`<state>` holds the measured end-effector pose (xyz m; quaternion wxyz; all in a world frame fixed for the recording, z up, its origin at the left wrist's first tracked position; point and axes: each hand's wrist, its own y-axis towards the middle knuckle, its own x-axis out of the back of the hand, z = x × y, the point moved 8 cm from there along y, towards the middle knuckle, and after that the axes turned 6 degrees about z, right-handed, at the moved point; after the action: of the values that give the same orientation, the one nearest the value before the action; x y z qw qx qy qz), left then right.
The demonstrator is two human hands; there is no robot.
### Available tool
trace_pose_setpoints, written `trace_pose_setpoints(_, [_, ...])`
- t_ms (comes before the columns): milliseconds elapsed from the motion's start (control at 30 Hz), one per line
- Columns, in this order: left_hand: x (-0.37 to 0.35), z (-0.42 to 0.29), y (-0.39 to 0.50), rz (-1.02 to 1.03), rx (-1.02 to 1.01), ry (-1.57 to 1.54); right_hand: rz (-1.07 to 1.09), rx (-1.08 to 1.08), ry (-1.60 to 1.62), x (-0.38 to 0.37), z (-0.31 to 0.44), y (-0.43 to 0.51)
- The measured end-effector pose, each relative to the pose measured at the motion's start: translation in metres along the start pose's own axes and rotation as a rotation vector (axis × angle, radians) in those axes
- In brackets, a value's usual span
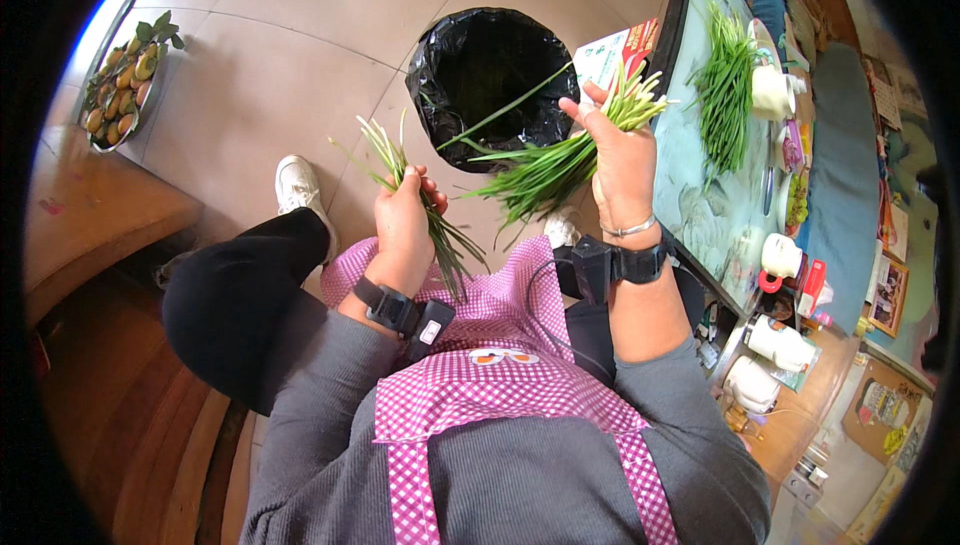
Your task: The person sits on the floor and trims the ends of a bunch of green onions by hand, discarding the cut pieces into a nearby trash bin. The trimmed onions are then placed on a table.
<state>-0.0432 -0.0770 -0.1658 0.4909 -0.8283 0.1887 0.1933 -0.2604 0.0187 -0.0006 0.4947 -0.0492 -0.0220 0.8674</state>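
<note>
My left hand (407, 213) grips a small bunch of green stalks (388, 149), probably garlic chives, pale ends up and darker leaves hanging below the fist. In my right hand (621, 159) is a thicker bunch of the same chives (551, 174). Its whitish cut ends stick out past my thumb, and the leaves fan down to the left. One long single stalk (517, 106) crosses in front of a bin lined with a black plastic bag (489, 35). The bin stands on the floor beyond both hands, its inside dark.
To the right, a glass-topped table (694, 192) bears another pile of chives (725, 95), a white mug (772, 91) and a white pot (780, 256). A printed card (600, 50) is beside the bin. A bowl of yellowish fruit (124, 87) and a wooden bench (105, 207) are at left.
</note>
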Motion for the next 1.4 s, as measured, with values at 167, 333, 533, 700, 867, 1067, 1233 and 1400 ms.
trace_pose_setpoints(167, [-0.019,-0.005,-0.008,0.126,-0.013,-0.058,0.075,-0.112,-0.124,-0.007,-0.001,-0.008])
trace_pose_setpoints(333, [-0.064,0.007,-0.031,0.652,0.166,-0.043,0.290,-0.435,-0.128,-0.028,-0.033,-0.027])
trace_pose_setpoints(533, [-0.070,0.026,-0.046,0.756,0.388,0.050,0.366,-0.569,-0.020,-0.043,-0.056,-0.041])
trace_pose_setpoints(700, [-0.068,0.023,-0.045,0.720,0.408,-0.064,0.309,-0.606,-0.002,-0.035,-0.052,-0.038])
trace_pose_setpoints(867, [-0.067,0.026,-0.047,0.748,0.436,0.011,0.381,-0.663,0.037,-0.042,-0.062,-0.042])
trace_pose_setpoints(1067, [-0.067,0.029,-0.048,0.767,0.453,0.074,0.376,-0.741,0.002,-0.032,-0.069,-0.044])
trace_pose_setpoints(1233, [-0.061,0.027,-0.040,0.621,0.415,0.090,0.329,-0.590,0.062,-0.033,-0.065,-0.037])
trace_pose_setpoints(1400, [-0.062,0.027,-0.043,0.655,0.384,0.156,0.521,-0.607,-0.141,-0.042,-0.068,-0.043])
